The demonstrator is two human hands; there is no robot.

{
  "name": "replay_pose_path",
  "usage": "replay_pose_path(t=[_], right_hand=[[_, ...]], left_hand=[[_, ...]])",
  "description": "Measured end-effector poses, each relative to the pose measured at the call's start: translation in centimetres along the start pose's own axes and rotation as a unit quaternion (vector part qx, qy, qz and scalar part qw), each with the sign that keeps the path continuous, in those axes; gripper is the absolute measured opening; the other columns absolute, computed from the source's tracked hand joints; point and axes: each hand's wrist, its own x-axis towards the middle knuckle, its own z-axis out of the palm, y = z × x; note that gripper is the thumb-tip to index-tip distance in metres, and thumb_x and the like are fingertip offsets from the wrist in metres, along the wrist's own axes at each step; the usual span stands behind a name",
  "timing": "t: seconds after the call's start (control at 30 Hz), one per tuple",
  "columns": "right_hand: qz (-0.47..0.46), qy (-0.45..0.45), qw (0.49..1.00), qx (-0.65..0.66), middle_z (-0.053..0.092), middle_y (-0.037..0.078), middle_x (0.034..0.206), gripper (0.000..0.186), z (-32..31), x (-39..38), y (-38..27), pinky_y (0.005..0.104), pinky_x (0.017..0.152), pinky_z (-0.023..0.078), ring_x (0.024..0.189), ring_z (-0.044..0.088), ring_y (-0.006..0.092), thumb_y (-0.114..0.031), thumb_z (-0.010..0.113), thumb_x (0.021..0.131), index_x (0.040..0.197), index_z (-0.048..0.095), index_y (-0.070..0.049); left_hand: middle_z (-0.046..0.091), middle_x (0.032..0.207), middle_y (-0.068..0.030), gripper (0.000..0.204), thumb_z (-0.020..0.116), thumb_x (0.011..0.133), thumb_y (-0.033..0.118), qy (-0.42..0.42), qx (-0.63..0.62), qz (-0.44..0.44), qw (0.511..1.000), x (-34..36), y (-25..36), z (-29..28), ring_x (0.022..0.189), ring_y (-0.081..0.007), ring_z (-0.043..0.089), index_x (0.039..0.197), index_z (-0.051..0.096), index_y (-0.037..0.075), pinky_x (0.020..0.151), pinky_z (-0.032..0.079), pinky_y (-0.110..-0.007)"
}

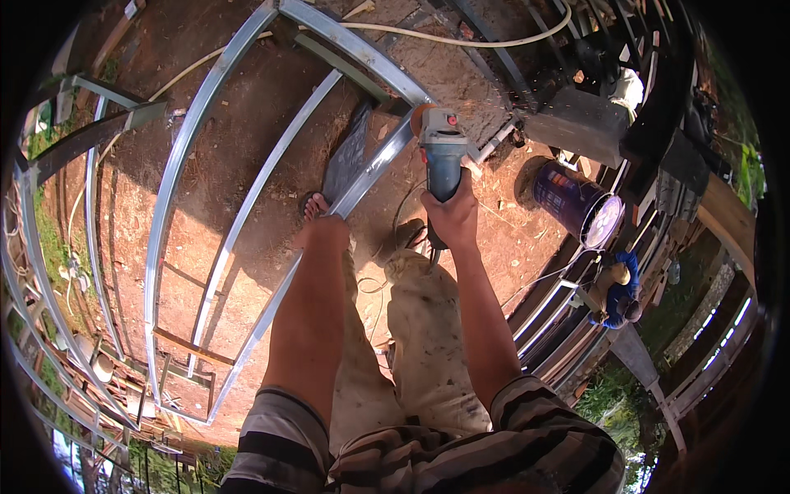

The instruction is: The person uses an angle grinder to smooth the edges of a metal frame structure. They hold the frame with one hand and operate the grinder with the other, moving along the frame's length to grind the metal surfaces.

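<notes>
Angle grinder (444, 152) at one corner of a rectangular metal frame (358, 47), its orange-brown disc (418, 122) at the meeting of the end bar and a long side rail (374, 169). The right hand (453, 214) is closed around the grinder's dark body, below the grey head. The left hand (322, 233) lies against the same side rail, farther down its length; the forearm covers much of it, and how far its fingers are closed cannot be told. A sandalled foot (311, 206) stands just beside this hand. Beneath the frame, reddish-brown ground (222, 148), part sunlit and part in shadow. Right of the grinder, a purple bucket (568, 202) lies tilted, its pale end toward the lower right; beyond it, a person in blue (624, 284) is bent low among long bars and boards. Top: a pale hose (461, 41) curves over the ground. Left: further metal framework (90, 222). Bottom: striped sleeves and stained, light-coloured trousers (428, 337) of the wearer
</notes>
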Motion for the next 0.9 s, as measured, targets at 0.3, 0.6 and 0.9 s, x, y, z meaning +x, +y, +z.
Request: replay_pose_path(t=[0.3, 0.6, 0.9], right_hand=[[0.006, 0.033, 0.999, 0.035, 0.073, 0.03, 0.092, 0.058, 0.8, 0.4, -0.2, 0.0533, 0.076, 0.057, 0.086, 0.074, 0.0501, -0.022, 0.083, 0.08, 0.125, 0.055, 0.001], [0.019, 0.004, 0.997, 0.068, 0.074, 0.031, 0.097, 0.06, -0.3, 1.1, 1.6, 0.0531, 0.077, 0.058, 0.09, 0.075, 0.0507, -0.021, 0.083, 0.082, 0.13, 0.053, -0.002], [0.028, -0.043, 0.994, 0.097, 0.073, 0.032, 0.096, 0.059, -1.3, 0.6, 0.5, 0.0545, 0.079, 0.058, 0.093, 0.073, 0.0541, -0.02, 0.082, 0.083, 0.129, 0.052, -0.001]], left_hand=[[0.056, 0.163, -0.0075, 0.054, 0.055, 0.105, 0.035, -0.024, 0.067, 0.006, 0.997, -2.7, 1.1, -2.5, 0.148, -0.0274, 0.055, 0.154, 0.06, 0.014, 0.118, 0.047, -0.05], [0.065, 0.152, -0.0117, 0.048, 0.059, 0.102, 0.031, -0.001, 0.074, -0.029, 0.997, 4.2, 0.2, 1.3, 0.138, -0.0337, 0.064, 0.143, 0.068, 0.009, 0.111, 0.056, -0.047], [0.063, 0.155, -0.0071, 0.048, 0.058, 0.104, 0.037, -0.053, 0.13, -0.031, 0.99, -0.5, 0.8, -1.4, 0.144, -0.0295, 0.06, 0.147, 0.066, 0.018, 0.116, 0.051, -0.045]])
